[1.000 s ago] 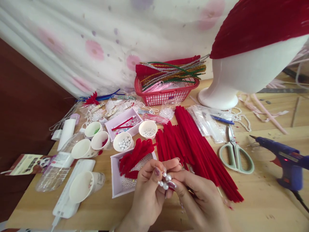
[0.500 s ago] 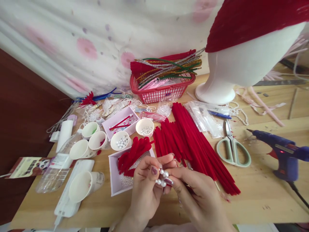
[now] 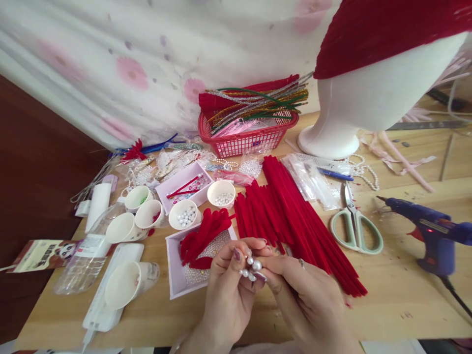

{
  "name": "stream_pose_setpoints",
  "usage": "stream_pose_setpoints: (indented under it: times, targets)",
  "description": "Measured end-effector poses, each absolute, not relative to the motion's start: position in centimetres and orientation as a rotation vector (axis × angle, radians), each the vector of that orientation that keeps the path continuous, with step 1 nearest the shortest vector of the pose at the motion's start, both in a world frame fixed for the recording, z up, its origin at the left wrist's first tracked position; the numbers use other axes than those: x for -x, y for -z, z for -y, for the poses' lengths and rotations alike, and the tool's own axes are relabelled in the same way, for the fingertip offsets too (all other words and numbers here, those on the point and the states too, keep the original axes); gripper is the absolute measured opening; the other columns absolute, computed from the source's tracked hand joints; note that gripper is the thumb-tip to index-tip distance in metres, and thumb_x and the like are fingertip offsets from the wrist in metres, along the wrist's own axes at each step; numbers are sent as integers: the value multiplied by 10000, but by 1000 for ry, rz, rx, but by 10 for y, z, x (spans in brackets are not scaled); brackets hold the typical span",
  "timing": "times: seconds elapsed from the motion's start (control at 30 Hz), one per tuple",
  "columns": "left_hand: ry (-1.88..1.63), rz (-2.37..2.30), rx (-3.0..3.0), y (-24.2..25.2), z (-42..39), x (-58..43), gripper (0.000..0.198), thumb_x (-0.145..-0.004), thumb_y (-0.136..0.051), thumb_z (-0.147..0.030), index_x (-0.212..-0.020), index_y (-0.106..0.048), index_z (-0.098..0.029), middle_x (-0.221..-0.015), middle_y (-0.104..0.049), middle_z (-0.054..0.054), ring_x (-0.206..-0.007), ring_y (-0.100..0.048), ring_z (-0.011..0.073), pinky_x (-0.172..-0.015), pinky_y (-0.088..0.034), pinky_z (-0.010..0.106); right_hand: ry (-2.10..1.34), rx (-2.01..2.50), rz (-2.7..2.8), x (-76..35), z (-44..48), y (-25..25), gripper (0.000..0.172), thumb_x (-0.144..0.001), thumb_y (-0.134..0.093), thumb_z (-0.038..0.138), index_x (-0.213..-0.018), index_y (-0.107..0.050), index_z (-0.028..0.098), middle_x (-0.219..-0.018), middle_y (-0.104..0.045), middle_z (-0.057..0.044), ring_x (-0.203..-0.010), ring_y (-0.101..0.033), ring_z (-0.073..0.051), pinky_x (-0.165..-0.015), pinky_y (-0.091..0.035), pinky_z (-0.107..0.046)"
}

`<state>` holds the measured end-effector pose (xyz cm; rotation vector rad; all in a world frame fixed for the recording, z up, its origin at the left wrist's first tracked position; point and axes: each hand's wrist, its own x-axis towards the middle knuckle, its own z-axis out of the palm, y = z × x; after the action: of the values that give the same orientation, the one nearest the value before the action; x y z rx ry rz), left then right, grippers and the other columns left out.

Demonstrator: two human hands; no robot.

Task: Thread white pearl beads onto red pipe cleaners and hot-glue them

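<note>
Low in the middle of the view, my left hand (image 3: 228,290) and my right hand (image 3: 306,300) meet fingertip to fingertip. Both are closed in a pinch on a small cluster of white pearl beads (image 3: 250,267) held just above the wooden table (image 3: 398,295). Right behind my fingers lie a pile of red pipe cleaners (image 3: 295,216) and a pale pink tray (image 3: 177,275) with red folded pieces and tiny beads. Whether the beads are on a wire I cannot tell.
Several paper cups with beads (image 3: 184,215) stand to the left beside a plastic bottle (image 3: 88,255). A red basket (image 3: 247,135) of pipe cleaners and a white mannequin head (image 3: 368,98) with red covering stand behind. Scissors (image 3: 354,226) and a blue glue gun (image 3: 431,236) lie right.
The view first dipped a little, shifting the table items up and left. My hands have stayed together on the pearl cluster, the fingers turning it slightly.
</note>
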<state>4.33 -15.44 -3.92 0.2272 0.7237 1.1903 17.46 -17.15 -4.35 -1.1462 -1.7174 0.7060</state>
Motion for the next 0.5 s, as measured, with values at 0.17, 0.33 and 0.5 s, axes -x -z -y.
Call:
stream_pose_setpoints:
  times: [0.17,0.33,0.5]
  targets:
    - [-1233,-679,-300,46,152,-41,148,-732,-896,-342,-768,-811,-227,-892,-826,35,-742,-762,138,-503,-559,118,-772,1127,1677,-174,170,46,190,-956,-617,95,-1037,-687,251,-818,-781,43,-642,-725,-102,-699,-565,-139]
    - [-1222,-621,-286,49,148,-42,183,-705,-915,-319,-679,-781,-196,-783,-756,15,-671,-722,126,-461,-550,125,-833,1101,1553,-172,170,49,229,-931,-628,88,-1029,-723,273,-771,-779,45,-603,-713,-114,-654,-564,-154]
    - [-1173,-622,-217,47,146,-47,163,-717,-914,-300,-680,-800,-189,-749,-742,25,-553,-642,61,-466,-520,96,-848,1134,1513,-172,170,50,198,-933,-653,120,-1007,-734,285,-751,-770,57,-593,-695,-97,-591,-518,-127]
